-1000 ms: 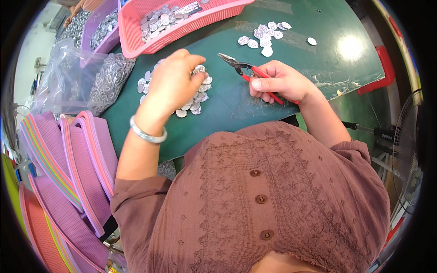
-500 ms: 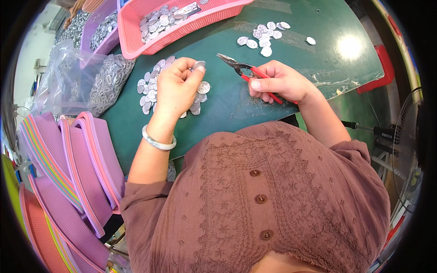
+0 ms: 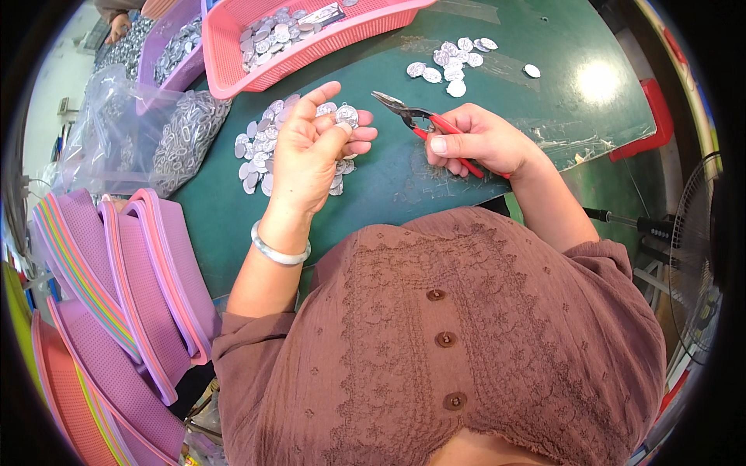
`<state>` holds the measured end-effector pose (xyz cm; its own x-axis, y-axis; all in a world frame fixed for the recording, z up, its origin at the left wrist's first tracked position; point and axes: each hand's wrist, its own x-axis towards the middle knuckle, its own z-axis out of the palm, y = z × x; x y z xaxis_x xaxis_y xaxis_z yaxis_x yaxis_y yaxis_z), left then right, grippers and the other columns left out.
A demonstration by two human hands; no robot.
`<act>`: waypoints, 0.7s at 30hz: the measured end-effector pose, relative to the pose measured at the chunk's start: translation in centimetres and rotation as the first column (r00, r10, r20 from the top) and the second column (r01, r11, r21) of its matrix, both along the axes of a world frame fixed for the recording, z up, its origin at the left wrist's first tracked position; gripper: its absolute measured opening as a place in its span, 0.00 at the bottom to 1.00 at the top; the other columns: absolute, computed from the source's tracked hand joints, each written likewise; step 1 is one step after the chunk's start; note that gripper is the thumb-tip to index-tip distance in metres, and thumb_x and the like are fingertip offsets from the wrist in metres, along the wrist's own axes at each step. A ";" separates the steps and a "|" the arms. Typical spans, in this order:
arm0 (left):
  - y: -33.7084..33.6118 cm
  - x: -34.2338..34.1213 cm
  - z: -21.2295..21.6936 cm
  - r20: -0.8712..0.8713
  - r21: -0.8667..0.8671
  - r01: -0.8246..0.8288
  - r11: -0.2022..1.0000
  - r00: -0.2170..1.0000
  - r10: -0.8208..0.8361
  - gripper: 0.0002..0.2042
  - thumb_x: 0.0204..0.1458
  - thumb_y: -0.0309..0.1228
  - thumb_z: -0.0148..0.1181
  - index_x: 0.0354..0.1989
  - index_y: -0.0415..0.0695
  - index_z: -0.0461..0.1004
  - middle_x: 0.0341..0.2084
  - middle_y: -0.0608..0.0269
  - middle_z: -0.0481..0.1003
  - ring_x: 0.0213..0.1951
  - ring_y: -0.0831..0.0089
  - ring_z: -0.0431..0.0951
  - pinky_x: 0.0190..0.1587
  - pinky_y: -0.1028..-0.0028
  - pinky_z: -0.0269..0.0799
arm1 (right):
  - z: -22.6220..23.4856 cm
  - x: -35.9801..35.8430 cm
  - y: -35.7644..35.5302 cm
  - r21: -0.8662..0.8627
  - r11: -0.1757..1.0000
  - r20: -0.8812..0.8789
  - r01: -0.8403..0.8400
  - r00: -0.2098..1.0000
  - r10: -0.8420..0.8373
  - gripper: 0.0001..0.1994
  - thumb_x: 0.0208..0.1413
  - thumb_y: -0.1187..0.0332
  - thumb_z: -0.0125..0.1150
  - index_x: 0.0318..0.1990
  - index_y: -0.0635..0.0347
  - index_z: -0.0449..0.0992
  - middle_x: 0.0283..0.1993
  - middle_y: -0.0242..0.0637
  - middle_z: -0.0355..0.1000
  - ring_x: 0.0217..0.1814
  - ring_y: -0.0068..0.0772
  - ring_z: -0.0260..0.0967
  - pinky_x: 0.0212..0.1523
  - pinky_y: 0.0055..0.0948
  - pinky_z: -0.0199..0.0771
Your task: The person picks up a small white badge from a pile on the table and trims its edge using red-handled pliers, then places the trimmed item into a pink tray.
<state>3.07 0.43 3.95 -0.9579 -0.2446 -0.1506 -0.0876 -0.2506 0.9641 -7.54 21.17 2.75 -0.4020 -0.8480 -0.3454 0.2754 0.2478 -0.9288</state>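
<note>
Between the thumb and fingers of my left hand (image 3: pixel 313 150) sits a round silver medal (image 3: pixel 346 116), its embossed face turned up and a small loop on its rim. Beneath and beside that hand lies a pile of similar silver medals (image 3: pixel 255 155), partly hidden by it. My right hand (image 3: pixel 482 142) is wrapped round the red handles of a pair of pliers (image 3: pixel 420 123). Their dark jaws point up and left, a little apart from the medal. Farther off on the green table (image 3: pixel 373 175), a smaller group of silver medals (image 3: pixel 451 58) is spread out.
A pink basket (image 3: pixel 311 46) with more medals stands at the far edge, beside a purple basket (image 3: pixel 155 54). A clear bag (image 3: pixel 186 140) of metal links lies at left, above stacked purple and pink baskets (image 3: pixel 132 272). Another person's hand (image 3: pixel 118 28) shows at far left.
My left hand has turned over and opened its fingers, bringing the medal's embossed face into view. The right hand and pliers have hardly moved. The other person's hand has come further into view.
</note>
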 end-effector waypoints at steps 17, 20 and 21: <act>0.2 0.2 0.5 0.094 0.033 0.046 0.998 0.994 -0.049 0.08 0.52 0.26 0.52 0.39 0.35 0.70 0.28 0.57 0.75 0.27 0.75 0.77 0.28 0.81 0.73 | 0.7 0.1 -0.1 0.027 0.999 -0.051 -0.044 0.998 0.045 0.16 0.45 0.54 0.63 0.26 0.60 0.73 0.21 0.27 0.68 0.19 0.15 0.61 0.21 0.16 0.61; 0.1 0.2 0.6 0.120 0.001 0.070 0.998 0.990 -0.070 0.08 0.51 0.26 0.54 0.37 0.36 0.71 0.25 0.60 0.75 0.22 0.78 0.75 0.24 0.83 0.69 | 0.2 0.1 -0.2 0.005 0.996 -0.058 -0.090 0.994 0.090 0.13 0.46 0.60 0.62 0.25 0.62 0.73 0.18 0.25 0.64 0.19 0.15 0.58 0.20 0.16 0.57; 0.0 0.2 0.5 0.125 -0.014 0.074 0.997 0.990 -0.071 0.08 0.51 0.26 0.54 0.37 0.37 0.71 0.24 0.61 0.75 0.21 0.79 0.74 0.23 0.84 0.68 | 0.2 0.1 -0.2 0.013 0.995 -0.068 -0.095 0.993 0.095 0.13 0.46 0.60 0.62 0.25 0.61 0.72 0.17 0.24 0.63 0.18 0.14 0.57 0.20 0.16 0.56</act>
